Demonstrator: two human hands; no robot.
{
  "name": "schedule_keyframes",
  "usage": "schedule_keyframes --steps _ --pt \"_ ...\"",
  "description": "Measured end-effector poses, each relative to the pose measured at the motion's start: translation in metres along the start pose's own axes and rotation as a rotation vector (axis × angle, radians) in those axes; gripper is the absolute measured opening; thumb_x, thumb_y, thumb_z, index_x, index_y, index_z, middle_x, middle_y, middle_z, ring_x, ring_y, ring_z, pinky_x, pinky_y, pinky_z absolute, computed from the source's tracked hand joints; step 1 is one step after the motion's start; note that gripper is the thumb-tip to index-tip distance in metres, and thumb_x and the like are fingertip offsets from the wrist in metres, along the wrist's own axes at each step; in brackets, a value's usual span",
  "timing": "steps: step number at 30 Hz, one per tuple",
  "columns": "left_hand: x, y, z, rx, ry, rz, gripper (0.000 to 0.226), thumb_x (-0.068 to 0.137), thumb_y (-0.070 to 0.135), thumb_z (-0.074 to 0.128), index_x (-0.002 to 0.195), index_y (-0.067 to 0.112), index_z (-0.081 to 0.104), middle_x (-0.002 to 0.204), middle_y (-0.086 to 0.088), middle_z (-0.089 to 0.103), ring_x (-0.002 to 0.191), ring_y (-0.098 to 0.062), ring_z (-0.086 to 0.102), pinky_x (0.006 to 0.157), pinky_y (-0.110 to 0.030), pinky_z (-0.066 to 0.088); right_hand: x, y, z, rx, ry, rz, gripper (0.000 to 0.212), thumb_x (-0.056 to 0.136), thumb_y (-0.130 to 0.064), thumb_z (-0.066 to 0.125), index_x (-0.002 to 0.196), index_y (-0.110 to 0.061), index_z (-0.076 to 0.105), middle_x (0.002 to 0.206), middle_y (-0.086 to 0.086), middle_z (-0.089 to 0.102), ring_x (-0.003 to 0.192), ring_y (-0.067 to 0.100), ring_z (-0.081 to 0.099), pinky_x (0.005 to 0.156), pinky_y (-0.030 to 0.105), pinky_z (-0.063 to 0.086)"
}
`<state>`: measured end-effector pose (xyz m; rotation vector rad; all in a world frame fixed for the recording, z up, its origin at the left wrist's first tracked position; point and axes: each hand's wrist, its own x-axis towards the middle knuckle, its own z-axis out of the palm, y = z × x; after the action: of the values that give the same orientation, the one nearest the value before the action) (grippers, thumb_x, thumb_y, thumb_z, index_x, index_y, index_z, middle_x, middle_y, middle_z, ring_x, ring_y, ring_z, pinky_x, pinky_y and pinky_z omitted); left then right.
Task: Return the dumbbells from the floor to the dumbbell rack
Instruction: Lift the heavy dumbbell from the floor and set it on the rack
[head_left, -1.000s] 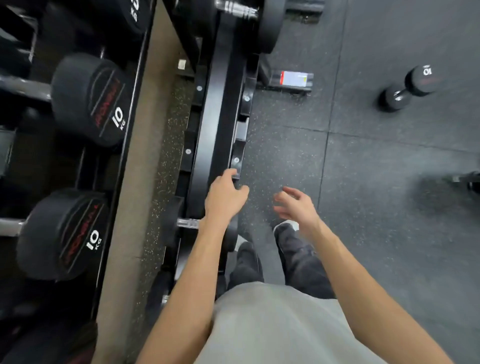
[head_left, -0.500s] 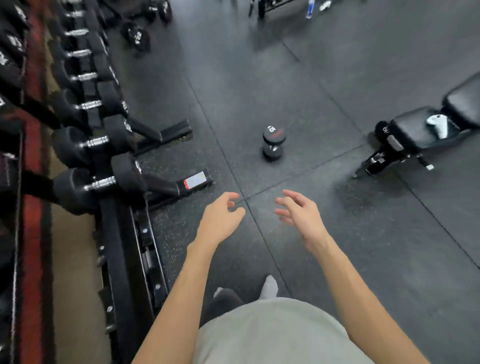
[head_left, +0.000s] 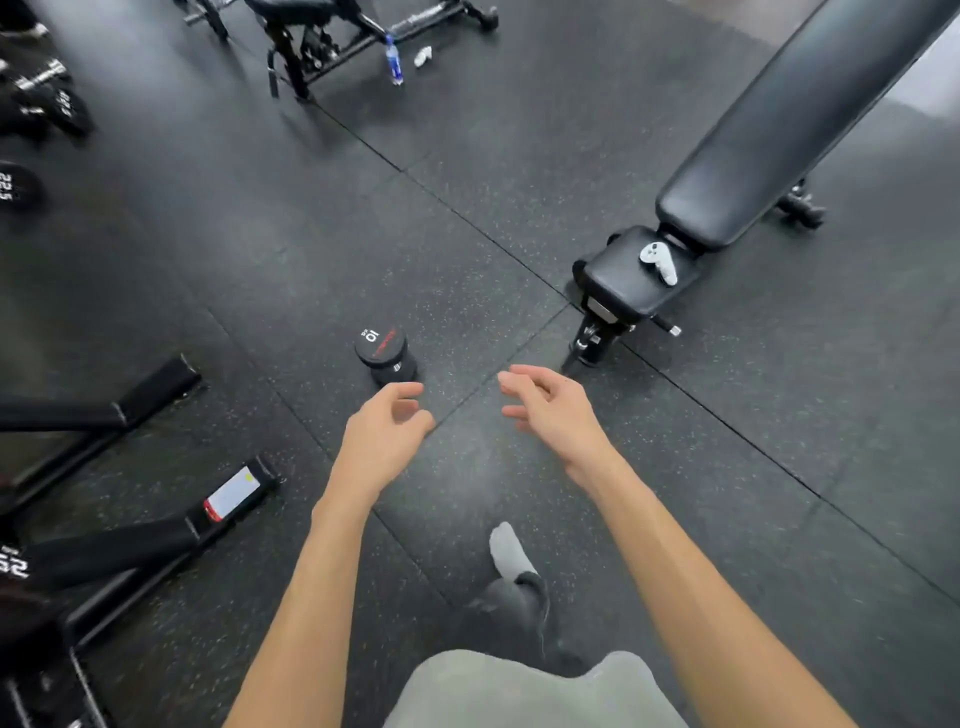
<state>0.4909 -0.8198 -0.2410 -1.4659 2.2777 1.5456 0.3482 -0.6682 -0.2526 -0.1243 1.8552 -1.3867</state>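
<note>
Down below, the dark floor is made of big rubber squares with tiny light dots. Everything else is told from the small black dumbbell marked 10, which lies on the floor near the middle.

Far to the right of the dumbbell and going up to the top corner is a long black bench. A white game controller sits on the bench seat. To the left of the dumbbell and lower are the black feet of the rack (one foot has a white and red sticker). Above the dumbbell, far off, stands a metal frame with a blue bottle beside it.

Just below the dumbbell is the left hand, fingers loosely bent and holding nothing, not touching it. To the right of the dumbbell and a bit lower is the right hand, fingers spread and loose, holding nothing too. Well below the dumbbell a foot in a gray sock steps forward.
</note>
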Motion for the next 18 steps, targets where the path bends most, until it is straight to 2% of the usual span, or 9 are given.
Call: schedule_keyframes --steps 2,4,8,11,16,18 --pt "0.026 0.023 0.008 -0.020 0.027 -0.016 0.042 0.090 0.026 0.064 0.130 0.036 0.063 0.120 0.012 0.067 0.111 -0.011 0.062 0.084 -0.029 0.051 0.024 -0.017 -0.015 -0.031 -0.021 0.007 0.043 0.091 -0.045 0.071 0.129 -0.026 0.067 0.118 -0.007 0.074 0.092 0.007 0.077 0.084 0.027 0.056" --pt "0.050 0.043 0.015 -0.044 0.044 -0.034 0.041 0.088 0.027 0.065 0.129 0.035 0.065 0.118 0.011 0.068 0.110 -0.011 0.063 0.092 -0.033 0.051 0.049 -0.038 -0.027 -0.038 -0.039 -0.001 0.039 0.092 -0.038 0.070 0.130 -0.026 0.067 0.119 -0.006 0.073 0.093 0.008 0.077 0.083 0.026 0.055" --pt "0.102 0.085 0.020 -0.066 0.036 -0.048 0.043 0.088 0.027 0.066 0.130 0.034 0.064 0.116 0.011 0.068 0.106 -0.008 0.063 0.094 -0.033 0.051 0.107 -0.083 -0.036 -0.004 -0.046 0.006 0.035 0.096 -0.025 0.066 0.132 -0.022 0.067 0.119 -0.002 0.073 0.100 0.016 0.076 0.092 0.032 0.060" --pt "0.147 0.103 0.016 -0.074 0.062 -0.079 0.042 0.090 0.026 0.065 0.131 0.033 0.064 0.117 0.012 0.066 0.106 -0.009 0.062 0.084 -0.027 0.048 0.161 -0.110 -0.027 -0.030 -0.095 0.036 0.034 0.098 -0.021 0.063 0.132 -0.020 0.066 0.121 0.000 0.073 0.103 0.020 0.075 0.093 0.034 0.061" --pt "0.230 0.115 0.001 -0.119 0.144 -0.177 0.042 0.089 0.025 0.065 0.130 0.030 0.065 0.120 0.008 0.066 0.107 -0.008 0.060 0.077 -0.018 0.042 0.263 -0.149 0.000 -0.101 -0.230 0.064 0.033 0.097 -0.024 0.064 0.130 -0.023 0.067 0.119 0.000 0.074 0.100 0.018 0.076 0.094 0.035 0.060" --pt "0.260 0.119 -0.005 -0.136 0.191 -0.231 0.042 0.087 0.027 0.066 0.129 0.032 0.066 0.118 0.008 0.068 0.110 -0.010 0.062 0.082 -0.022 0.044 0.301 -0.166 0.013 -0.133 -0.277 0.080 0.033 0.097 -0.024 0.065 0.130 -0.022 0.067 0.119 0.000 0.074 0.101 0.018 0.076 0.094 0.033 0.060"
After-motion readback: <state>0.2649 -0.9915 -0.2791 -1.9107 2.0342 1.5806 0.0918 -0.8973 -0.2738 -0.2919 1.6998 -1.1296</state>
